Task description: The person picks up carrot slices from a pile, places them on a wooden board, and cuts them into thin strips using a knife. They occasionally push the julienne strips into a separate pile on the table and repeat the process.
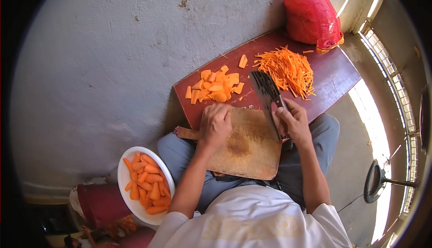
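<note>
A wooden cutting board [245,151] lies across my lap, its handle pointing left. My left hand [216,125] rests on the board's upper left part, fingers curled; what they hold, if anything, is hidden. My right hand [292,119] grips a cleaver [266,90] by its dark handle at the board's right edge, the wide blade pointing up and left. Beyond the board, on the red table [330,79], sit a pile of carrot chunks [216,86] at the left and a heap of thin carrot strips [288,70] at the right. One carrot piece [243,61] lies between them.
A white bowl [124,186] of whole carrots [148,180] stands at my left, beside a dark red container [101,203]. A red mesh bag [310,16] sits at the table's far right. The wall [99,68] borders the table's far side. A black round object [373,180] stands at the right.
</note>
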The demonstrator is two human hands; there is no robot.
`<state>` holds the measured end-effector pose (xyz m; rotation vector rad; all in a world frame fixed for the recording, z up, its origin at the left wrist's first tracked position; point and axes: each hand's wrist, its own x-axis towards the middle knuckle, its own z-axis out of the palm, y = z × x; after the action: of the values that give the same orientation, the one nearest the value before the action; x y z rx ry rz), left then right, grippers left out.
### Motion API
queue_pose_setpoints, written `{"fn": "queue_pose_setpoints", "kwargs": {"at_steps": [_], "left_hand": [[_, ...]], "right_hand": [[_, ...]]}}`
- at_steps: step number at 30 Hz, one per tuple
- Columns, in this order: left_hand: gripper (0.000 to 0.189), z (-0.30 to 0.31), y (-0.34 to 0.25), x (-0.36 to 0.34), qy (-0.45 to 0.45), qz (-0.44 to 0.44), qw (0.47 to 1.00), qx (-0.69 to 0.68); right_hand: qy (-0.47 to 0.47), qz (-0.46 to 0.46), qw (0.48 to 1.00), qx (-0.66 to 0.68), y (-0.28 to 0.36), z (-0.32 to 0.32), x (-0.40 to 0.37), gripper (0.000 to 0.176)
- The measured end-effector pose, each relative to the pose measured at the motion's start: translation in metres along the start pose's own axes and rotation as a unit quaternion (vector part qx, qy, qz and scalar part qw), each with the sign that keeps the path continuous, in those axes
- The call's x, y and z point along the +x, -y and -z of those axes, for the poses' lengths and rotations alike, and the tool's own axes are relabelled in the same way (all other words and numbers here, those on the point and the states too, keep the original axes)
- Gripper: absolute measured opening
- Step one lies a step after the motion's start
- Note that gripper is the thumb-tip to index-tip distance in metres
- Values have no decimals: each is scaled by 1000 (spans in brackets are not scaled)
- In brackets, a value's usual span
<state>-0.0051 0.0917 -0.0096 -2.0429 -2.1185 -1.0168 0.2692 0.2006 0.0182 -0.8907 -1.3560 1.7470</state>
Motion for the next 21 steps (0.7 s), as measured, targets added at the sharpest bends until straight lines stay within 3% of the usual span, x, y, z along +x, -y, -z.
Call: {"fn": "queue_pose_setpoints", "kwargs": {"at_steps": [5,8,9,12,15,18,21], "left_hand": [[29,-27,46,86,63,-41,994,81],[33,-39,51,122,154,7,979,136],[40,-40,54,134,224,31,961,156],[53,-47,57,144,236,41,957,162],[43,-50,61,142,197,12,974,115],[24,-52,64,131,92,14,995,27],[17,-44,65,125,20,97,990,-97]], "right_hand": [[29,-57,992,107,-31,-9,0,34],[32,-77,994,69,-39,-13,1,33],[34,-76,994,73,-38,-14,0,32],[34,-69,994,76,-36,-12,1,31],[28,-68,995,70,-37,-14,0,29],[34,-74,995,65,-38,-14,2,30],[31,-75,995,64,-36,-15,2,30]]}}
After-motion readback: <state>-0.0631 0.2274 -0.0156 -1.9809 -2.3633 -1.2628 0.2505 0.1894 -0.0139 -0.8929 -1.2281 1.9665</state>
